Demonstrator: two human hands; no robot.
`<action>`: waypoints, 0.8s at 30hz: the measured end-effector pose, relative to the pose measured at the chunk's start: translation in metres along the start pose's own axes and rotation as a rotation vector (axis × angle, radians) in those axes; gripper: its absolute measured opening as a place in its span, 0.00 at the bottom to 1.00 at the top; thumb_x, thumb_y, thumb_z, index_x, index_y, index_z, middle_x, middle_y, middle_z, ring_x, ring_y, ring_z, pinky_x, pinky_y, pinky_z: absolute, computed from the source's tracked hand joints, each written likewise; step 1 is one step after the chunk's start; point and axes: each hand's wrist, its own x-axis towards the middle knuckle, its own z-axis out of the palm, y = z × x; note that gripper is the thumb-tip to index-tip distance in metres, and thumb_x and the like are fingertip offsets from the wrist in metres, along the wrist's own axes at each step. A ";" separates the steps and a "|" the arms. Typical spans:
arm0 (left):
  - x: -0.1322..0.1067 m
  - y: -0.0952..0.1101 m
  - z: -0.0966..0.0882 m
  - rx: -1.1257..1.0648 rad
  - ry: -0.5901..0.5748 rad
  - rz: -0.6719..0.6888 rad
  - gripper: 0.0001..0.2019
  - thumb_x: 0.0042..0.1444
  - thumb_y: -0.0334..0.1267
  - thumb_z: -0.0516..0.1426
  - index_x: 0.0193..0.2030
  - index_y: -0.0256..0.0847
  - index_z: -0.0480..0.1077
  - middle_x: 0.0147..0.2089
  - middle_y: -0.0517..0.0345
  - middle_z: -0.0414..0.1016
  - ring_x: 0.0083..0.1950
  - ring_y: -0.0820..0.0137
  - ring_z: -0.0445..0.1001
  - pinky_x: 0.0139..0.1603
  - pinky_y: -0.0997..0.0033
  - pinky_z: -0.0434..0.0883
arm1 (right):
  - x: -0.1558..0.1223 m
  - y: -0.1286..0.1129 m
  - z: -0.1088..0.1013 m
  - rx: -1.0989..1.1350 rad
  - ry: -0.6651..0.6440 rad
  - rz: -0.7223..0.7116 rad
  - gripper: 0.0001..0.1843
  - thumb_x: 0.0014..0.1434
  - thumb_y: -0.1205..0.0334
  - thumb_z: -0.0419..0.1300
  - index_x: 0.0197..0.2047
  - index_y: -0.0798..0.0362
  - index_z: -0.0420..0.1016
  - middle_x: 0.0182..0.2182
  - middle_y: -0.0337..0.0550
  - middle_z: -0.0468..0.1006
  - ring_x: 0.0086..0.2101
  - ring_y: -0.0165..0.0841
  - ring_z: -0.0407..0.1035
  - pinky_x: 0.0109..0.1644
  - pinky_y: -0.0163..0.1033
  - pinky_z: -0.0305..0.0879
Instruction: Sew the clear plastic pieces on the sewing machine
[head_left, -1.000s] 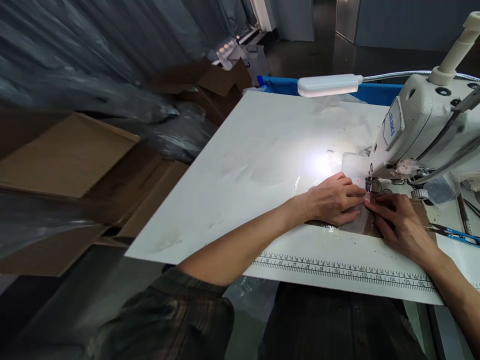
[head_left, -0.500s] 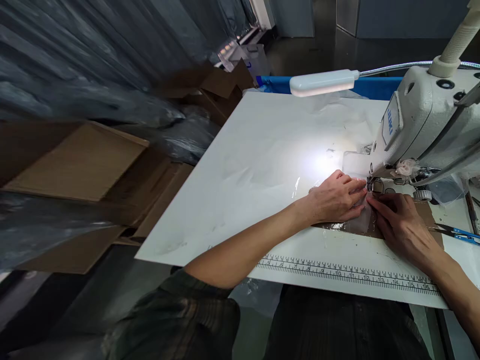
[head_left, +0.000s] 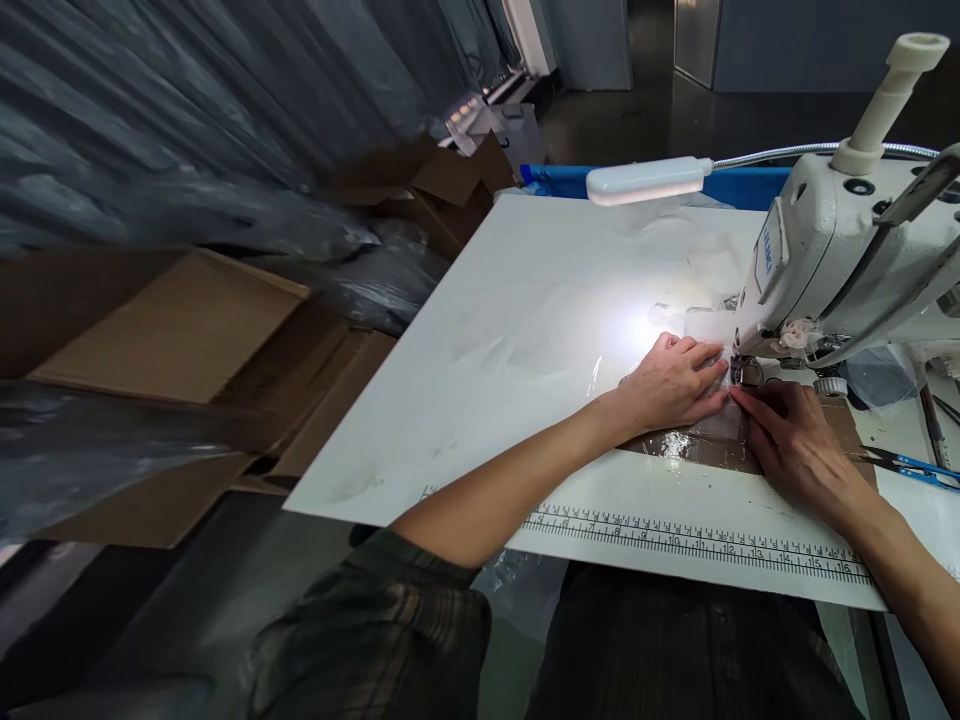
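Note:
A thin, whitish see-through piece of fabric (head_left: 721,426) lies at the needle area of a white sewing machine (head_left: 814,235). My left hand (head_left: 673,384) rests flat on this fabric, just left of the presser foot (head_left: 742,370), fingers stretched out toward it. To the right, my right hand (head_left: 795,435) has its thumb and index finger pinched together at the fabric's edge, close in front of the foot. Brown tape-like sheet (head_left: 679,446) covers the table beneath both hands. The fabric's part under my left palm is hidden.
Blue-handled thread snips (head_left: 919,470) lie right of my right hand. A printed ruler (head_left: 697,545) runs along the front edge of the white table (head_left: 465,370). A lamp (head_left: 649,181) hangs over the back. Cardboard boxes (head_left: 172,325) and plastic sheeting stand left.
The camera view has shifted slightly, so the machine appears a little lower and further left. Both hands keep nearly the same place beside the presser foot.

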 end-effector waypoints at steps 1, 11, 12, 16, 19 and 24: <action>0.000 -0.001 0.002 -0.024 0.013 -0.004 0.20 0.72 0.47 0.46 0.54 0.37 0.72 0.58 0.44 0.74 0.49 0.61 0.73 0.48 0.58 0.66 | 0.000 0.001 -0.001 0.022 -0.008 0.015 0.21 0.70 0.60 0.50 0.60 0.50 0.75 0.46 0.57 0.72 0.46 0.46 0.67 0.48 0.53 0.73; -0.003 -0.032 -0.022 -0.086 0.295 0.026 0.15 0.72 0.44 0.49 0.53 0.37 0.70 0.58 0.42 0.75 0.52 0.61 0.76 0.47 0.56 0.75 | 0.009 0.016 -0.030 0.293 -0.077 0.426 0.16 0.63 0.56 0.52 0.40 0.52 0.81 0.31 0.46 0.77 0.33 0.38 0.71 0.37 0.42 0.69; -0.003 -0.031 -0.027 -0.085 0.279 0.045 0.15 0.72 0.43 0.49 0.52 0.37 0.71 0.56 0.44 0.77 0.50 0.62 0.77 0.46 0.58 0.75 | 0.012 0.017 -0.033 0.311 -0.102 0.427 0.16 0.62 0.57 0.52 0.39 0.52 0.81 0.31 0.45 0.77 0.32 0.37 0.71 0.37 0.42 0.69; -0.005 -0.016 -0.035 -0.069 0.076 0.207 0.13 0.71 0.38 0.50 0.49 0.36 0.74 0.49 0.46 0.80 0.44 0.65 0.78 0.41 0.63 0.75 | 0.024 0.021 -0.048 0.364 -0.289 0.406 0.16 0.62 0.56 0.53 0.41 0.52 0.81 0.30 0.43 0.78 0.28 0.36 0.71 0.32 0.40 0.67; -0.005 -0.004 -0.027 -0.084 0.055 0.298 0.12 0.70 0.34 0.50 0.46 0.34 0.76 0.45 0.47 0.81 0.41 0.65 0.78 0.39 0.63 0.74 | 0.036 0.021 -0.052 0.324 -0.412 0.387 0.13 0.60 0.59 0.54 0.38 0.52 0.80 0.30 0.43 0.80 0.29 0.37 0.73 0.32 0.39 0.67; -0.007 0.003 -0.008 -0.258 0.180 0.340 0.11 0.66 0.30 0.51 0.43 0.36 0.76 0.43 0.49 0.82 0.42 0.67 0.78 0.42 0.64 0.76 | 0.042 0.016 -0.038 0.259 -0.312 0.435 0.12 0.56 0.68 0.53 0.35 0.51 0.78 0.33 0.44 0.82 0.36 0.38 0.76 0.43 0.39 0.69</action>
